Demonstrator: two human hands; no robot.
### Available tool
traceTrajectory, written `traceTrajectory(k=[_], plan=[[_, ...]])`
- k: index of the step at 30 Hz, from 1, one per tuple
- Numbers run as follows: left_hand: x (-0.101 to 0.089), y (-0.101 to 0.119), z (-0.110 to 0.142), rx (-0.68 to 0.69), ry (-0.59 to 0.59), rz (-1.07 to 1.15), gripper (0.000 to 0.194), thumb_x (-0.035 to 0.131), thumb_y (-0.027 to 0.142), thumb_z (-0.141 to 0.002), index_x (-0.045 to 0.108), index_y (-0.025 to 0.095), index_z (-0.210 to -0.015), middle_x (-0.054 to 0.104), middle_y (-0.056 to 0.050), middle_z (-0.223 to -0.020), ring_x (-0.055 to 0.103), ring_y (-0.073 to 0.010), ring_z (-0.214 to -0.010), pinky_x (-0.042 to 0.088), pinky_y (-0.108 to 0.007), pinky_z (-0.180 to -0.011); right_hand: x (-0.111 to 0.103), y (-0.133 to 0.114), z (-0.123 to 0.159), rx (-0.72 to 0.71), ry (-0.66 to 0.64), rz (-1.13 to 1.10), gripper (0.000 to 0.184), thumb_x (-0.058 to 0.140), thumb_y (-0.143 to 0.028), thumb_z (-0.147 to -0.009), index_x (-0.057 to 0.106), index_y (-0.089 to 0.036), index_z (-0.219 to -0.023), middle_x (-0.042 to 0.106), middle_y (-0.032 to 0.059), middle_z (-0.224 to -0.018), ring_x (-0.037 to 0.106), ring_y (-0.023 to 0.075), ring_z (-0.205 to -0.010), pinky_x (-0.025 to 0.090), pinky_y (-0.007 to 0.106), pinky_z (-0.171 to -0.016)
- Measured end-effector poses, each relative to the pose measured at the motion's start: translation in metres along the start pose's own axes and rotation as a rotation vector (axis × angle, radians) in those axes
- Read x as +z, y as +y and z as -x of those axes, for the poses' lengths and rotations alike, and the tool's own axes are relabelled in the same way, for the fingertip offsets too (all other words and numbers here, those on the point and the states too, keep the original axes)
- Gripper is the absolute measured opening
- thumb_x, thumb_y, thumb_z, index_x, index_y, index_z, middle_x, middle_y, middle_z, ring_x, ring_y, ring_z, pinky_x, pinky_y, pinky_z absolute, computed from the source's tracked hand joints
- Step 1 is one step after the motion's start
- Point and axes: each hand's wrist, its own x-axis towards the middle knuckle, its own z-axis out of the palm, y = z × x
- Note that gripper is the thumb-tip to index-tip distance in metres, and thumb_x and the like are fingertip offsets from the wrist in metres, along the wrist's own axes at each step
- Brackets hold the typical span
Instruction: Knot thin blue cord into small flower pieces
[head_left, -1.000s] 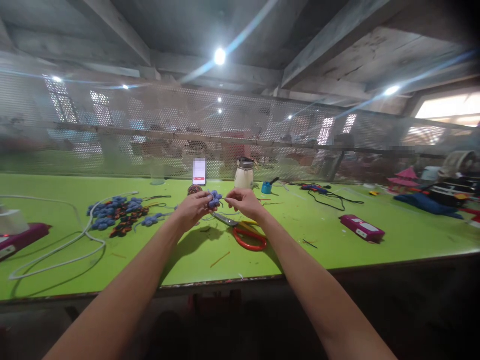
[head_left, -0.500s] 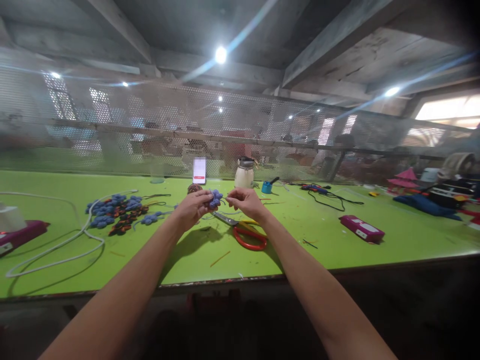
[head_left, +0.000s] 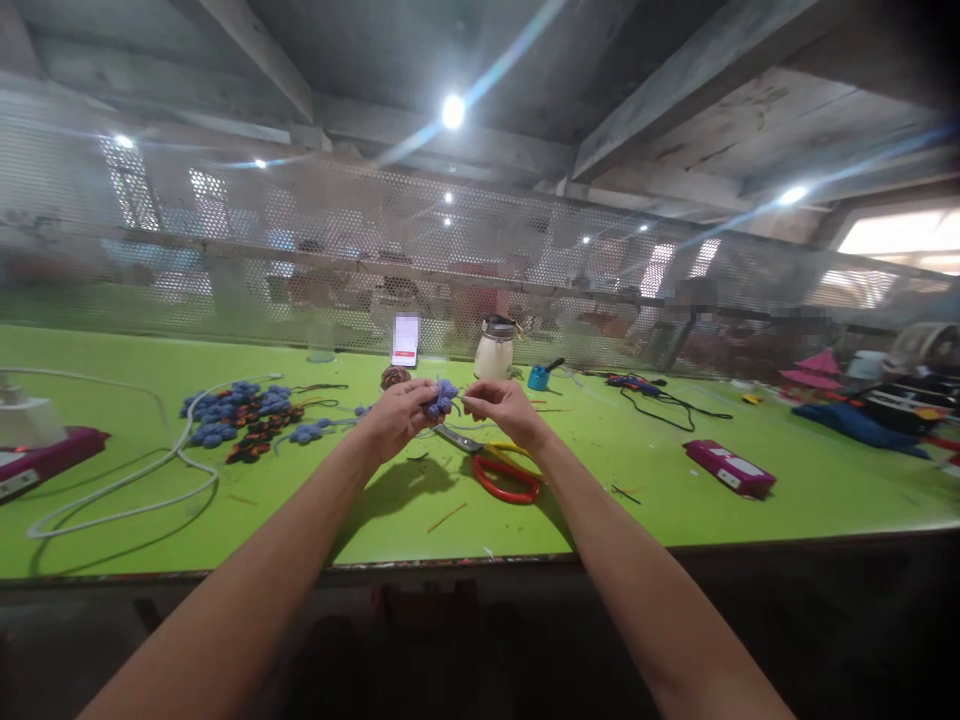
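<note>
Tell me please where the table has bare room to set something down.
Right side of the table: bare between the right purple box, blue cloth and front edge. Crowded: left, with flowers and white cable; centre, with hands and scissors.

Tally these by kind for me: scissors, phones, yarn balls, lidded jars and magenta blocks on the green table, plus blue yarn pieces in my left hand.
Scissors: 1
Phone: 1
Yarn ball: 1
Lidded jar: 1
Magenta blocks: 2
Blue yarn piece in left hand: 1
Total: 7
</note>
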Motion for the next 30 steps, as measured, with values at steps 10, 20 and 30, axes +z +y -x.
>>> traceTrajectory(k=[10,20,30], plan=[[0.0030,0.0024,0.0030,0.159,-0.098,-0.174,0.011,0.061,0.024,-0.075,0.061,0.012,-0.074,0.059,-0.003,-0.066,0.052,-0.0091,-0.056,0.037,-0.022,-0.053,-0.0013,-0.0021,0.0021,0.005,-0.029,-0.048,0.024,0.067,-0.036,-0.073,0.065,-0.012,-0.078,0.059,0.0007,-0.061,0.047,0.0071,-0.050,0.038,0.022,-0.050],[0.0070,0.0047,0.0052,0.134,-0.049,-0.236,0.011,0.060,0.024,-0.075,0.062,0.013,-0.074,0.061,-0.003,-0.065,0.053,-0.0100,-0.054,0.036,-0.024,-0.052,-0.0048,-0.0045,0.0012,0.017,-0.020,0.041,0.026,0.066,-0.039,-0.073,0.065,-0.012,-0.076,0.058,0.0002,-0.057,0.046,0.0070,-0.048,0.036,0.021,-0.046],[0.0034,-0.0011,0.0017,0.086,-0.116,-0.218,0.011,0.059,0.023,-0.075,0.062,0.012,-0.073,0.063,-0.005,-0.066,0.054,-0.0106,-0.055,0.040,-0.024,-0.054,0.0017,-0.0037,0.0020,0.022,-0.027,-0.082,0.024,0.069,-0.036,-0.071,0.064,-0.013,-0.074,0.059,0.0003,-0.058,0.047,0.0070,-0.048,0.037,0.022,-0.048]])
